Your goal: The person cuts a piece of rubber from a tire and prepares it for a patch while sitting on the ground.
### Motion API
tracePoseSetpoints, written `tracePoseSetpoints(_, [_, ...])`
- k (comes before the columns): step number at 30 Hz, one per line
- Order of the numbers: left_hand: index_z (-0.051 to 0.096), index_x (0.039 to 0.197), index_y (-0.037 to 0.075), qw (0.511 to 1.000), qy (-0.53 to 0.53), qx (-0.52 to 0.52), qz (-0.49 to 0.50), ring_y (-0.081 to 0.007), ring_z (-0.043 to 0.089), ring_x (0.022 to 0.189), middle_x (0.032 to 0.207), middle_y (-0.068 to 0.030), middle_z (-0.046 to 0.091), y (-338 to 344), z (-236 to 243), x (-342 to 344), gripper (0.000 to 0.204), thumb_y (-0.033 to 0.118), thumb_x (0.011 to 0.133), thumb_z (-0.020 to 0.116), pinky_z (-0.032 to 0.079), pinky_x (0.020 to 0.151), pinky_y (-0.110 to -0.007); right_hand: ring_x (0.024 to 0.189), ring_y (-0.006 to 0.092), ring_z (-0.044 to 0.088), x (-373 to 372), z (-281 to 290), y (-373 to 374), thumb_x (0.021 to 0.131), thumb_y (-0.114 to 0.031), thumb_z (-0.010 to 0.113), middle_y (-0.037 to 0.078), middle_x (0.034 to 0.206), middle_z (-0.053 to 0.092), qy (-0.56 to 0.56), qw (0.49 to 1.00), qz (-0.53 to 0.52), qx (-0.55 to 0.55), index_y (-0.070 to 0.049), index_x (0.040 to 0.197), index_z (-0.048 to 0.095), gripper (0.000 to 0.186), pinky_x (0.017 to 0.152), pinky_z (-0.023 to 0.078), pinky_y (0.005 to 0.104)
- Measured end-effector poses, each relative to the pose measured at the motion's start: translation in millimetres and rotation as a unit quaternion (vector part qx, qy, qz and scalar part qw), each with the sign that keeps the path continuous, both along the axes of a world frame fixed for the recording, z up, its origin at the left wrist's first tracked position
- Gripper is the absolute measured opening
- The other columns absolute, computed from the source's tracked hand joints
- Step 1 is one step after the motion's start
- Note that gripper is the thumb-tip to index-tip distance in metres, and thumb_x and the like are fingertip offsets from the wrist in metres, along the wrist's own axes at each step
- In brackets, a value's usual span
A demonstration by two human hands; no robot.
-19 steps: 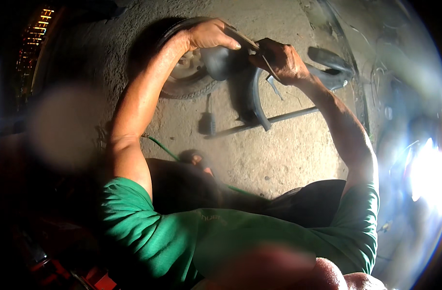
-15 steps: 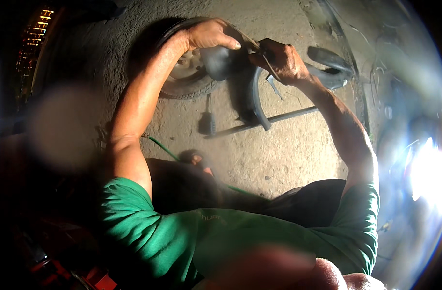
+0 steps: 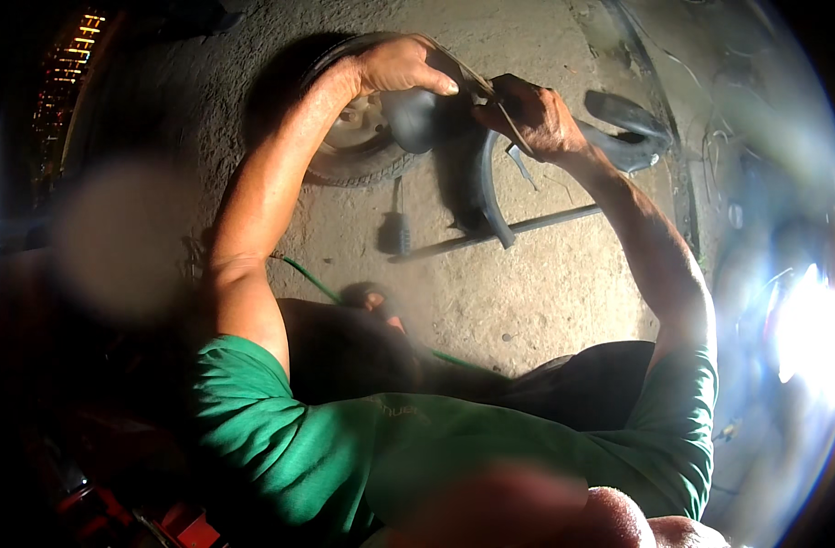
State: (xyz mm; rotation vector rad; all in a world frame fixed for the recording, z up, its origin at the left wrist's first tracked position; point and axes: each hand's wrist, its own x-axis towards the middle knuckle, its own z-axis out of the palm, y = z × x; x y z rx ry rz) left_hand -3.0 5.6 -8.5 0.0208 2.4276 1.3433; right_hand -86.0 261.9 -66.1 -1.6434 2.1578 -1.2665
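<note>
My left hand [image 3: 401, 68] is closed over the upper rim of a black tyre [image 3: 358, 171] on a dusty wheel [image 3: 361, 123], its thumb out to the right. My right hand [image 3: 533, 121] grips the right part of the tyre's edge, where a thin light-brown strip or lever [image 3: 517, 134] runs diagonally under its fingers; which it is, I cannot tell. Below my right hand a loose curved black rubber piece [image 3: 490, 208] hangs or lies, and beside it another dark rubber loop [image 3: 629, 119]. The wheel's centre is partly hidden by a dark shape.
On the concrete floor [image 3: 563, 292] lie a long bar [image 3: 554, 216], a small dark object [image 3: 401, 233] and a green hose [image 3: 312, 279] with an orange fitting [image 3: 373, 301] near my legs. Red items [image 3: 182, 525] stand at the lower left. Bright glare fills the right.
Both my hands and the edge they hold have shifted very slightly right and down. The grips look the same.
</note>
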Motion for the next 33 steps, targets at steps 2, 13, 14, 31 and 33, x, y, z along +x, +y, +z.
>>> tracePoseSetpoints(2, [0.071,0.116,-0.001,1.000,0.019,0.009,-0.010,-0.0122,0.064,0.094,0.104,-0.0047,0.074,1,1,2,0.031,0.009,0.086,0.073,0.053,0.089,-0.029,0.082,0.0224,0.069,2,4,1,0.095,-0.038,0.072,0.013,0.092,0.073,-0.019,1.000,-0.003,0.013,-0.004,0.111,0.067,0.038,0.073,0.054,0.0354])
tracePoseSetpoints(13, [0.069,0.115,-0.002,0.962,0.041,0.140,0.232,-0.0170,0.071,0.096,0.106,-0.0102,0.073,-5,3,4,0.033,0.020,0.090,0.072,0.058,0.087,-0.029,0.069,0.0152,0.059,-14,14,8,0.097,-0.040,0.067,0.007,0.078,0.061,-0.361,0.924,-0.113,0.062,-0.005,0.113,0.068,0.039,0.064,0.051,0.0323])
tracePoseSetpoints(14, [0.069,0.115,-0.002,0.961,0.042,0.138,0.234,-0.0170,0.071,0.096,0.106,-0.0102,0.073,-17,-2,1,0.033,0.020,0.090,0.072,0.058,0.087,-0.029,0.074,0.0185,0.062,-20,4,8,0.094,-0.030,0.070,0.008,0.085,0.064,-0.324,0.939,-0.100,0.062,-0.006,0.118,0.066,0.034,0.068,0.052,0.0347])
tracePoseSetpoints(31, [0.071,0.117,0.004,0.938,0.065,0.213,0.265,-0.0234,0.063,0.115,0.116,-0.0114,0.072,35,16,-7,0.032,0.024,0.092,0.069,0.045,0.103,-0.040,0.104,0.0193,0.068,-44,-36,2,0.090,-0.018,0.071,0.007,0.125,0.066,-0.185,0.969,0.040,-0.158,-0.015,0.126,0.066,0.036,0.080,0.056,0.0302])
tracePoseSetpoints(33, [0.072,0.114,0.003,0.932,0.063,0.238,0.267,-0.0218,0.067,0.107,0.112,-0.0101,0.074,27,4,-6,0.028,0.022,0.093,0.067,0.049,0.099,-0.035,0.107,0.0213,0.068,-52,-26,8,0.089,-0.016,0.071,0.008,0.126,0.066,0.037,0.989,0.019,-0.145,-0.015,0.126,0.066,0.038,0.085,0.056,0.0307])
